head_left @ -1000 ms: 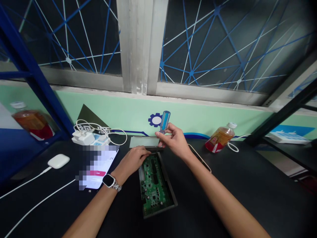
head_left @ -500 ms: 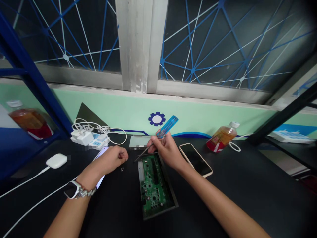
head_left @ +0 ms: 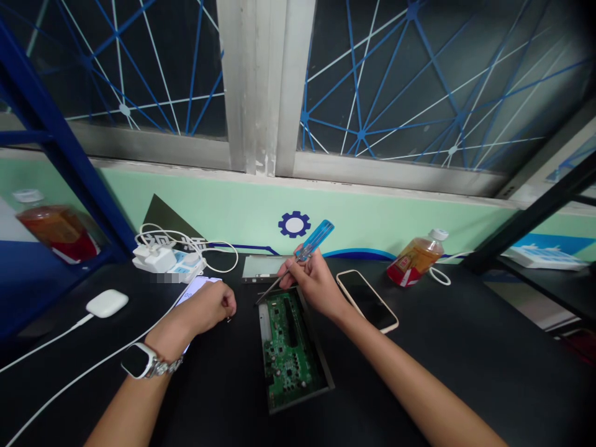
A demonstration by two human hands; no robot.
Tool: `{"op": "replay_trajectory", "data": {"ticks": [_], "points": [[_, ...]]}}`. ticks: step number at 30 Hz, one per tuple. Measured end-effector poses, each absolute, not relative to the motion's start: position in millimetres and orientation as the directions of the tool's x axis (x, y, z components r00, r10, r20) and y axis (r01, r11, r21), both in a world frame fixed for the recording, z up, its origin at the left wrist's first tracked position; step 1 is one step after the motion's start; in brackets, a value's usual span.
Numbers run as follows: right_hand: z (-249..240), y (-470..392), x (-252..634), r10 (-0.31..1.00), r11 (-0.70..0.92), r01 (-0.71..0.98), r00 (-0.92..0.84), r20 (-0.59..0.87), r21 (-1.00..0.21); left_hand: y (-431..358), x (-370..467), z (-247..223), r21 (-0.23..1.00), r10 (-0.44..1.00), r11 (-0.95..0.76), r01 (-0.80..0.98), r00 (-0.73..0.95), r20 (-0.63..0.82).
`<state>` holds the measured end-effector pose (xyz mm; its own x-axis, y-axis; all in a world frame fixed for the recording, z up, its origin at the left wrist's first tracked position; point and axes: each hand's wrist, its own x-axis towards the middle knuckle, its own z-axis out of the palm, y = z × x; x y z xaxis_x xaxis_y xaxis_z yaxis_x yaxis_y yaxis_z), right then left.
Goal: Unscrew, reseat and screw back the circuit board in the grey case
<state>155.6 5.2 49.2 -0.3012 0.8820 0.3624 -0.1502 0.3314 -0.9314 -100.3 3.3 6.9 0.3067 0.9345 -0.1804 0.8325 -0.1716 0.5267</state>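
Note:
A screwdriver with a clear blue handle point(head_left: 315, 239) is held in my right hand point(head_left: 313, 278), its thin shaft slanting down to the left. The shaft's tip is near the top left corner of a green circuit board point(head_left: 288, 347), which lies in a dark metal frame point(head_left: 321, 360). My left hand point(head_left: 216, 305) is closed, its fingers curled together low over the black table. Tiny metal pieces point(head_left: 228, 319) show just under its fingertips. Whether the fingers grip one is too small to tell.
A lit phone point(head_left: 199, 287) lies partly under my left wrist. Behind the board is a flat metal-edged panel point(head_left: 261, 267). A dark phone point(head_left: 367, 300) and a drink bottle point(head_left: 414, 259) stand to the right. White cables, a power strip point(head_left: 186, 264) and a white case point(head_left: 107, 303) are on the left.
My left hand has moved down and slightly left, onto the tiny metal pieces, uncovering more of the lit phone. The screwdriver tip has shifted slightly right.

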Motion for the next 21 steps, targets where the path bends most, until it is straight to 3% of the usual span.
{"op": "replay_trajectory", "data": {"ticks": [10,21], "points": [[54.5,15.9,167.1,0.901,0.34,-0.135,-0.235,0.363,-0.931,-5.1,-65.5,16.4,0.713,0.904,-0.297,0.635,0.428,-0.004],[57.5,16.2,168.4,0.913,0.325,-0.182,-0.193,0.358,-0.928,-2.8,-65.1,17.0,0.86,0.886,-0.212,0.464,0.462,-0.03]]}}
